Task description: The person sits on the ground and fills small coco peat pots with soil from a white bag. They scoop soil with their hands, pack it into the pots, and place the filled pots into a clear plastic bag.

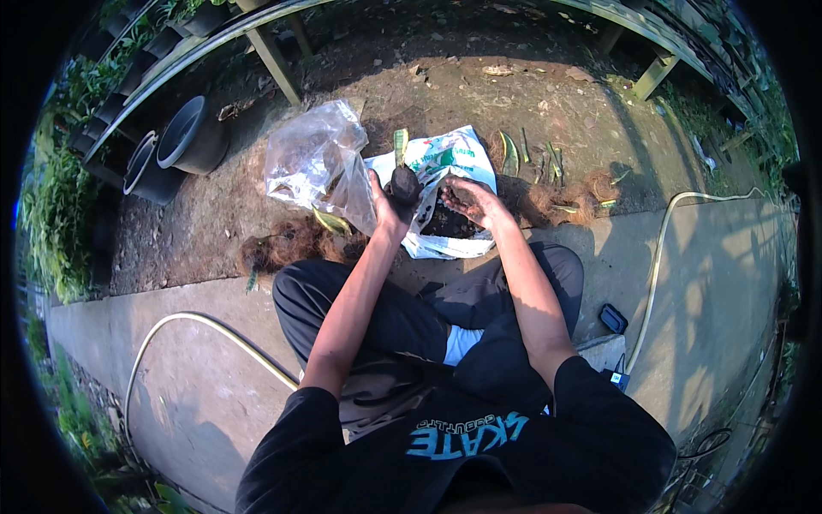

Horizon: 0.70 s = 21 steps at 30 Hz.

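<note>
My left hand [390,209] holds a ball of dark soil [405,185] with a snake plant leaf cutting [401,146] standing upright out of it. Over the mouth of a white printed plastic sack [459,151] hovers my right hand [474,200], fingers apart and soiled, with nothing in it. Dark potting soil [446,221] shows inside the sack. A clear plastic bag [314,157] lies just left of my left hand. Below that bag sit several balls wrapped in brown coconut fibre [292,243], one near a yellow-edged leaf [331,221].
More fibre-wrapped balls [578,200] lie to the right, below loose leaf cuttings [509,154]. Two dark plastic pots [192,138] stand at the left under a plant bench [276,64]. A pale hose [655,270] runs along the concrete near a black phone-like object [613,319].
</note>
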Tool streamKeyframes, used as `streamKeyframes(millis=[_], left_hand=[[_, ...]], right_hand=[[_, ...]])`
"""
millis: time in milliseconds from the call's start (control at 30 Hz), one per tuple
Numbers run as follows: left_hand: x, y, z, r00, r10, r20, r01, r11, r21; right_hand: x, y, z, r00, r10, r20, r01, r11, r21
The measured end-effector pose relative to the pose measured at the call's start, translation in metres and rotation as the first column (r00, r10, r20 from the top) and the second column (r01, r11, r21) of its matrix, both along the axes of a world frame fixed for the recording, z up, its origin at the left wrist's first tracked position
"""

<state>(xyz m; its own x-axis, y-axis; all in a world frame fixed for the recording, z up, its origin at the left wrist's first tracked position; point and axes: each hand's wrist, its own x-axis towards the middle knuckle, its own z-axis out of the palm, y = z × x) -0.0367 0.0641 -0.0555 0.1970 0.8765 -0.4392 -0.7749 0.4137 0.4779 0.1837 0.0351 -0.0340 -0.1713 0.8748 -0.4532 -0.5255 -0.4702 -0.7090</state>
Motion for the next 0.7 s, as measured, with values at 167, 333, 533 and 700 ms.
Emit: streamKeyframes(millis=[167, 333, 533, 700], left_hand=[[0.0, 0.001, 0.0, 1.0, 0.004, 0.009, -0.004, 1.0, 0.029], [0.0, 0.001, 0.001, 1.0, 0.019, 0.018, -0.02, 0.999, 0.033], [0.0, 0.001, 0.0, 0.999, 0.005, 0.033, -0.006, 0.999, 0.032], [0.0, 0.001, -0.001, 0.999, -0.004, 0.035, 0.004, 1.0, 0.011]], right_hand=[[0.002, -0.005, 0.007, 0.988, -0.023, 0.156, 0.02, 1.0, 0.019], [-0.002, -0.004, 0.009, 0.964, -0.072, 0.257, 0.071, 0.997, 0.011], [-0.003, 0.001, -0.004, 0.952, -0.129, 0.278, 0.143, 0.989, -0.03], [-0.002, 0.002, -0.005, 0.952, -0.159, 0.262, 0.166, 0.986, -0.007]])
